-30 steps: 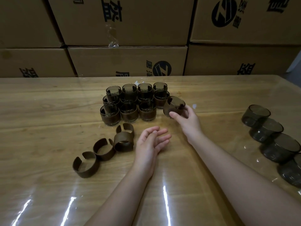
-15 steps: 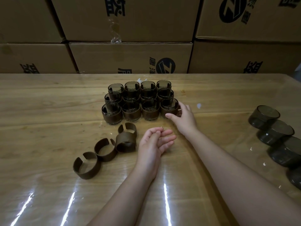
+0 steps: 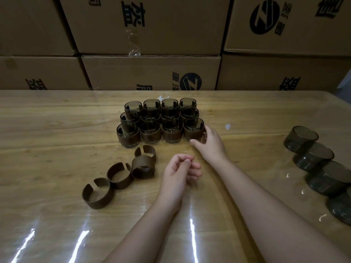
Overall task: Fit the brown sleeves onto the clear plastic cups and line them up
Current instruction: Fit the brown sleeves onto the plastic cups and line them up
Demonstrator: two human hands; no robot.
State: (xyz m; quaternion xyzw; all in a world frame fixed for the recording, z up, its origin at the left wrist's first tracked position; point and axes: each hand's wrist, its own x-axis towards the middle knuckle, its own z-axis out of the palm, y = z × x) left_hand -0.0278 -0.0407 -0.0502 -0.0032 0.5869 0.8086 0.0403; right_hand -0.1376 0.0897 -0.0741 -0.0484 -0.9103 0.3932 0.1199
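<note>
At the right hand [image 3: 210, 147] | brown-sleeved clear plastic cup [image 3: 193, 130], tilted in the air a second ago, now stands closing the front row; fingers still curl on it | left hand [image 3: 179, 172] loosely curled, empty, beside loose brown sleeves [image 3: 143, 167] | next: bare cups [image 3: 313, 156] farther right

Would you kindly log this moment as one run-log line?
right hand: grip on front-right sleeved cup, standing in block | left hand: idle, holds nothing | loose sleeves: four | bare cups: right, unsleeved
</note>
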